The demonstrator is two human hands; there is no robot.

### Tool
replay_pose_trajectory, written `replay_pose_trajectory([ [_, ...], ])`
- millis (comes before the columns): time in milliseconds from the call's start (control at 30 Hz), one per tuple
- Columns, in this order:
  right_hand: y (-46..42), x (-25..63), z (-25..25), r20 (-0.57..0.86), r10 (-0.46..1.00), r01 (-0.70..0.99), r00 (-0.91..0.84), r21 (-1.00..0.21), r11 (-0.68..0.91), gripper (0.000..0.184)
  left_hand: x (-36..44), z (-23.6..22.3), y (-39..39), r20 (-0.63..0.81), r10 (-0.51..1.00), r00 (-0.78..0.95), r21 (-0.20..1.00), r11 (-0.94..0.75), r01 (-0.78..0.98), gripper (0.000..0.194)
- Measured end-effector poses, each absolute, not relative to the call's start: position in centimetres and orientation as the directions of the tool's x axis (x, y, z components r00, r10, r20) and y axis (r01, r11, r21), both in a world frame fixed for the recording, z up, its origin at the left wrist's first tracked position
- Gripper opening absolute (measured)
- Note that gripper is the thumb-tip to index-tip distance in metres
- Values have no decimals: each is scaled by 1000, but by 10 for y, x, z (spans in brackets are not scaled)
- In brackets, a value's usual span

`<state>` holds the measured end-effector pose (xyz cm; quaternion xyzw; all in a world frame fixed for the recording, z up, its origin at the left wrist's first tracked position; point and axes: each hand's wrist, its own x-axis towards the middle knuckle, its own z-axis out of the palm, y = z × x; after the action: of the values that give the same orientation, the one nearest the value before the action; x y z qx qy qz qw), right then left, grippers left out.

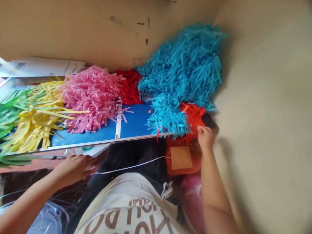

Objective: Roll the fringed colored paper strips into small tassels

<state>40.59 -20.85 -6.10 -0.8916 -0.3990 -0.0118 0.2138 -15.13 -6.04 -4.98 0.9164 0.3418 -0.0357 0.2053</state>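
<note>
My left hand [76, 167] is low on the left, below the table edge, with its fingers closed around one end of a thin white cord [131, 168]. The cord runs across my lap to a tan square card [181, 157], which hangs with orange paper [169, 170] behind it. On the right, my right hand [206, 136] pinches the edge of orange fringed paper [193, 118] at the table's corner. A small blue fringed bunch [168, 113] lies just left of that paper, partly over it.
On the blue folding table [134, 120] lie green [9, 110], yellow [34, 126], pink [94, 94] and red [130, 86] fringed bunches. A large blue heap [185, 65] leans into the wall corner. Loose white cord [46, 217] is coiled at lower left.
</note>
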Motion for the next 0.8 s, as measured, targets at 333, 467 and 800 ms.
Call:
replay_pose_trajectory([
  [333,-173,421,-55,138,711,724,689,-157,-671,28,-59,-44,-99,-318,459,830,472,-682,558,41],
  [467,-177,434,-55,138,713,724,687,-218,-655,25,-53,-42,-98,-320,467,824,488,-665,566,39],
  [800,-184,470,-69,124,670,630,732,-498,-595,29,-30,-39,-97,-241,370,897,532,-723,441,36],
])
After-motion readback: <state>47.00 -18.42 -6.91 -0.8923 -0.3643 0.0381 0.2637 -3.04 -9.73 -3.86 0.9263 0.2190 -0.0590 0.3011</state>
